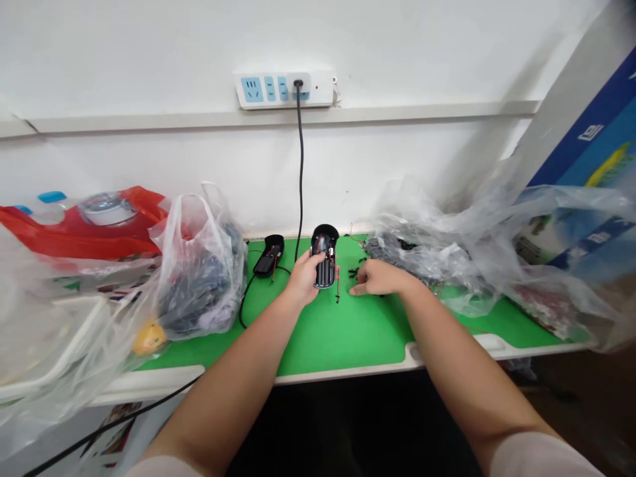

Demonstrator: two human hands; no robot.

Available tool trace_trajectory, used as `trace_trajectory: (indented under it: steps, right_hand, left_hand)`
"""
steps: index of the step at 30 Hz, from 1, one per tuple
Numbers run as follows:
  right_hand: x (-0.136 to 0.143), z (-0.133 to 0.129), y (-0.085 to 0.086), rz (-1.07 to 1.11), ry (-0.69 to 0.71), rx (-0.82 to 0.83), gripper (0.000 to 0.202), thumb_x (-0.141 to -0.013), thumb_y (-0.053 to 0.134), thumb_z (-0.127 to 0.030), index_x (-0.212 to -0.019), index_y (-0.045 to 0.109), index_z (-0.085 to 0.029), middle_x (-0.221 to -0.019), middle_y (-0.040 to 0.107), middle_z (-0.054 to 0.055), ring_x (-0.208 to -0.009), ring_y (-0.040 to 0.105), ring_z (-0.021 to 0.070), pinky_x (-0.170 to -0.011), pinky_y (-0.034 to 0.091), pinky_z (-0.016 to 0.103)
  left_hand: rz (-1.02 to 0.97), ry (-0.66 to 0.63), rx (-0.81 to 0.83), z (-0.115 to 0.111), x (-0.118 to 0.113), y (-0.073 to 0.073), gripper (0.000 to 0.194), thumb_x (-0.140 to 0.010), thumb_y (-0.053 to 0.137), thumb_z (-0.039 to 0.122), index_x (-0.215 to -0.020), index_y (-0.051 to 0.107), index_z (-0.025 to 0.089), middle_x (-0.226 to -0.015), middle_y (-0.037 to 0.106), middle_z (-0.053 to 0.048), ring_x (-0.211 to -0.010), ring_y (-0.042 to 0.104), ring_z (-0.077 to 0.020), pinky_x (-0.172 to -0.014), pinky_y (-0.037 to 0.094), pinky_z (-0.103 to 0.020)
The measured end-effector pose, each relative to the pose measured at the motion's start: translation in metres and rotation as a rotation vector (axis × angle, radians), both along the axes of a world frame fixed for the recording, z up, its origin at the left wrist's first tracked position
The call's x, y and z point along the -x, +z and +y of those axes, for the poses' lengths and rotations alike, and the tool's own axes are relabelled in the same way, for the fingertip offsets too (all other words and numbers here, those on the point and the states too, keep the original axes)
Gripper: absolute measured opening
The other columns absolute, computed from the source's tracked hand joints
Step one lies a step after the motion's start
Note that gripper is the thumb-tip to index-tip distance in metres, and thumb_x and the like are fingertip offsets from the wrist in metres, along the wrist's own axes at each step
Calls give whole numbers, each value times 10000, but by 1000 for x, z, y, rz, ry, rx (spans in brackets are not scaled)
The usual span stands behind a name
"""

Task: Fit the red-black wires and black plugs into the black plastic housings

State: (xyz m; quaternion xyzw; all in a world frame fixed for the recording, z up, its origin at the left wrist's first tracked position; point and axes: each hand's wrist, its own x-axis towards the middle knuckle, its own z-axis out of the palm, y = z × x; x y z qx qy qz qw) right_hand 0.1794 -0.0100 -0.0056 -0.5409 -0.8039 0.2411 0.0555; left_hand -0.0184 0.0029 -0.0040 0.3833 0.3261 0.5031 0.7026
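My left hand (304,277) is closed on a black oval plastic housing (325,270), its thumb over the inside. Red wires show in the housing, and a thin red wire with a small dark end hangs at its right side. To the right, my right hand (376,278) is at the green mat (342,338), fingers curled, beside several small black parts (354,271). Whether it pinches one of them is too small to tell. A second black housing (269,257) with a red wire lies left of my left hand.
A clear bag of dark items (196,291) and a red bag (114,228) stand left. Plastic bags with black parts (422,258) lie right. A black cable (301,165) runs down from the power strip (273,91). A yellow object (150,338) sits near the front left.
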Motion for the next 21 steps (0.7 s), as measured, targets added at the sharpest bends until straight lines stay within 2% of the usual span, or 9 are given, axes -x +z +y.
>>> trace_trajectory:
  steps: [6, 10, 13, 16, 18, 21]
  right_hand:
    - [4, 0, -5, -28, 29, -45, 223, -668, 612, -343, -629, 638, -125, -526, 543, 0, -481, 420, 93, -459, 275, 223]
    - [7, -1, -2, 91, 3, -97, 130, -668, 592, -236, -612, 623, -123, -522, 560, 4, -468, 434, 89, -448, 298, 218]
    - [9, 0, 1, 444, -184, -43, 159, -702, 615, -273, -648, 598, -124, -535, 590, 17, -464, 503, 97, -453, 376, 205]
    - [13, -1, 5, 966, -376, 165, 232, -669, 702, -320, -682, 582, -121, -575, 635, 44, -492, 589, 119, -488, 481, 216]
    - [15, -3, 7, 1243, -388, 277, 251, -615, 765, -282, -684, 588, -118, -591, 649, 46, -499, 611, 114, -504, 514, 203]
    - [20, -7, 9, 1466, -299, 366, 314, -576, 800, -193, -836, 635, -134, -629, 664, 17, -500, 625, 99, -500, 531, 171]
  left_hand:
    - [-6, -21, 9, 3, 1, -5, 282, -703, 592, 245, -962, 536, 146, -836, 629, -87, -611, 629, -189, -512, 517, -331]
    - [-13, -49, 15, 1, 1, -5, 252, -713, 587, 238, -942, 563, 135, -833, 636, -86, -602, 608, -160, -510, 495, -289]
    - [-13, -96, 17, -2, 1, -3, 276, -711, 611, 240, -961, 587, 126, -906, 648, -108, -633, 605, -144, -527, 485, -260]
    - [-33, -175, 44, -6, 1, 0, 301, -693, 648, 248, -963, 592, 128, -938, 648, -108, -680, 628, -161, -577, 501, -272]
    - [-43, -188, 62, -8, 1, 2, 312, -664, 668, 224, -954, 584, 145, -914, 649, -85, -675, 641, -173, -595, 507, -285]
    - [-23, -165, 88, -10, 2, 3, 331, -633, 687, 209, -937, 559, 179, -858, 646, -48, -642, 648, -181, -565, 503, -288]
